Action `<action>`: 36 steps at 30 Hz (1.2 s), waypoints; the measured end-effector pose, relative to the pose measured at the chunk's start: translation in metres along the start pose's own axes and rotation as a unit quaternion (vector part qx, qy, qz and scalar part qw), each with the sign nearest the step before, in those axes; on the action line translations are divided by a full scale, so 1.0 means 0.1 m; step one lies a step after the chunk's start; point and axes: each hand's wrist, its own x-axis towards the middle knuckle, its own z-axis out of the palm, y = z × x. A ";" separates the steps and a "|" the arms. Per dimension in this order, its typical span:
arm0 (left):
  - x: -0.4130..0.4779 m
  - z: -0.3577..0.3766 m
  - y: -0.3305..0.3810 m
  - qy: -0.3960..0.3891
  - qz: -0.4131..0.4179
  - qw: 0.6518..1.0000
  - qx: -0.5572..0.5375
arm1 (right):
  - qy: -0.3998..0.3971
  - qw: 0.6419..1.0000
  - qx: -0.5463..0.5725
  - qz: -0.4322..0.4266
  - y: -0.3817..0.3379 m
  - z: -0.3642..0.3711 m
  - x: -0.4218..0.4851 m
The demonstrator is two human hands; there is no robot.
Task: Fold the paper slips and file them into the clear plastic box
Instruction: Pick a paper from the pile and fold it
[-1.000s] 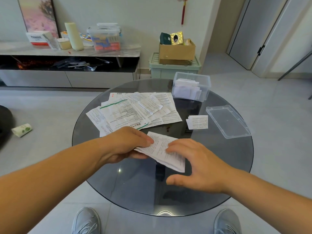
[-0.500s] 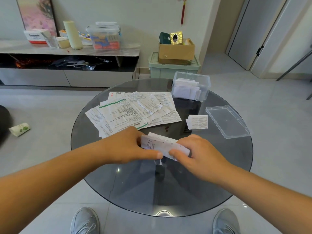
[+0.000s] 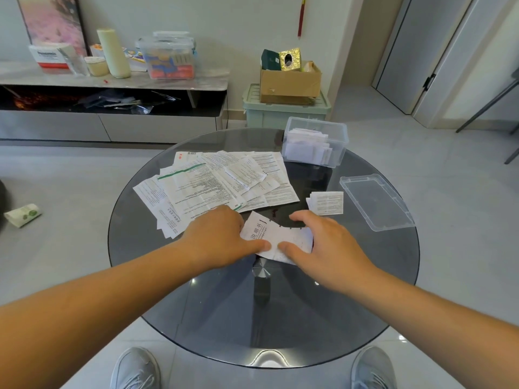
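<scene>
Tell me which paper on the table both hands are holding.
The slip with large printed characters, between left hand and right hand. The spread pile, folded stack and clear plastic box lie farther back.

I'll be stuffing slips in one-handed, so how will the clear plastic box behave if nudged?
Probably light: the clear plastic box has thin walls and holds only paper slips. It would likely slide easily on the smooth glass table. Its base looks broad, so tipping seems unlikely.
</scene>
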 end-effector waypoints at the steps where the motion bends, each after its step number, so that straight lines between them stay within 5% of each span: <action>1: 0.00 0.01 0.01 0.003 -0.002 1.000 0.014 | 0.003 1.000 -0.011 -0.004 0.00 0.01 0.01; 9: -0.07 0.03 0.02 0.030 0.004 0.999 0.043 | 0.001 0.996 -0.085 -0.013 0.07 0.10 0.03; 12: -0.13 0.11 0.00 0.110 0.136 0.981 0.080 | 0.003 0.996 -0.091 -0.025 0.10 0.12 0.03; 15: -0.13 0.12 -0.02 0.065 0.273 0.957 0.079 | 0.012 0.994 -0.098 -0.039 0.11 0.16 0.02; 18: -0.11 0.16 -0.08 -0.001 0.253 0.967 0.029 | 0.018 0.992 -0.114 -0.046 0.14 0.16 0.00; 36: -0.10 0.22 -0.04 -0.014 0.193 0.981 0.034 | 0.001 0.996 -0.088 -0.021 0.20 0.09 -0.07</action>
